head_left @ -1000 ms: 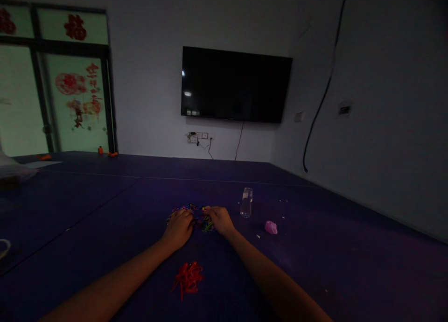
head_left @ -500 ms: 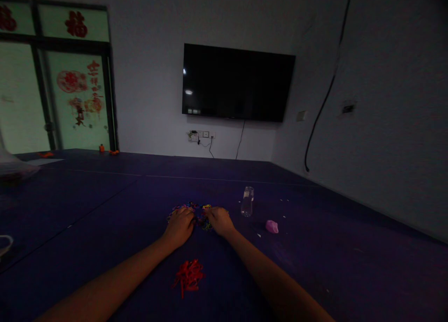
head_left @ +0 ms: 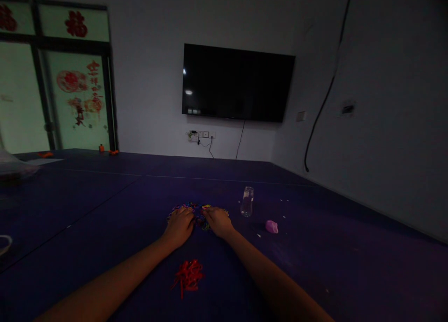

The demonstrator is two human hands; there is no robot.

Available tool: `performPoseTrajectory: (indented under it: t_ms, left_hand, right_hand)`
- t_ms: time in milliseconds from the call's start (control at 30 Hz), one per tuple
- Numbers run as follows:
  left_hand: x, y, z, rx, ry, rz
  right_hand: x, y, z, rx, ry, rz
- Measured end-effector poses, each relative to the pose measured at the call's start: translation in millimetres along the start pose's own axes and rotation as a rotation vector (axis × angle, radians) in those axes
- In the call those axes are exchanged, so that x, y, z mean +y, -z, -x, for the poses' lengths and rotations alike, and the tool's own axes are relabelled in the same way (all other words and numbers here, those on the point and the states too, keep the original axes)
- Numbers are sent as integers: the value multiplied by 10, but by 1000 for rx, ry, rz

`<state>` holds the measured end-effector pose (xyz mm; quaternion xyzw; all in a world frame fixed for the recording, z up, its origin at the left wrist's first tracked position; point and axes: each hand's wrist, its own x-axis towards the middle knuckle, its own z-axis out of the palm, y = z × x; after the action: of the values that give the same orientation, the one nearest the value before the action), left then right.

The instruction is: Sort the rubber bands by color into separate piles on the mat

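Observation:
A pile of thin, many-coloured loops that look like rubber bands (head_left: 200, 222) lies on the dark blue-purple surface in front of me. My left hand (head_left: 180, 222) rests over the pile's left side, palm down, its fingers curled into the bands. Over the right side is my right hand (head_left: 217, 220), thumb and forefinger bent inward among them. The fingertips of both hands are partly hidden. Nearer to me, between my forearms, sits a separate heap of red bands or strips (head_left: 189, 276).
A clear plastic bottle (head_left: 247, 202) and a pink lump (head_left: 271, 227) are to the right of the pile, with small white scraps around. At far left are a plastic bag (head_left: 14, 165) and a white loop (head_left: 5, 244). A television (head_left: 238, 83) hangs on the far wall.
Both hands stay on the coloured pile, with only a very slight shift in the right fingers. The red heap and the bottle keep their places.

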<state>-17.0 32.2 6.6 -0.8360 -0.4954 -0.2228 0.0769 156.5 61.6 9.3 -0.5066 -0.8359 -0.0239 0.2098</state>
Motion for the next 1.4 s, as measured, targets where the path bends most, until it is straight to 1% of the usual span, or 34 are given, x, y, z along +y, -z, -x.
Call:
performPoseTrajectory:
  t_ms: [233, 433, 633, 833, 967, 1067, 1167, 1267, 1400]
  left_hand:
    - [-15, -23, 5, 16, -7, -9]
    - [-7, -9, 3, 13, -6, -6]
    - [0, 9, 1, -8, -14, 0]
    - [-14, -17, 1, 0, -13, -2]
    - [-12, -15, 6, -4, -14, -4]
    - [-6, -9, 8, -6, -10, -10]
    - [-6, -13, 6, -9, 1, -14]
    - [-14, -25, 1, -12, 5, -6]
    - [-22, -32, -3, -12, 3, 2]
  right_hand:
    - [-7, 4, 15, 23, 66, -83]
    - [-2, 5, 24, 83, 24, -64]
    - [58, -78, -15, 41, 136, -124]
    - [94, -140, -39, 24, 175, -110]
    - [114, -131, -55, 45, 138, -183]
    - [123, -109, -52, 81, 34, -262]
    - [111, -89, -35, 94, -32, -245]
    - [85, -71, -16, 72, -1, -194]
    - [60, -45, -1, 53, 53, -183]
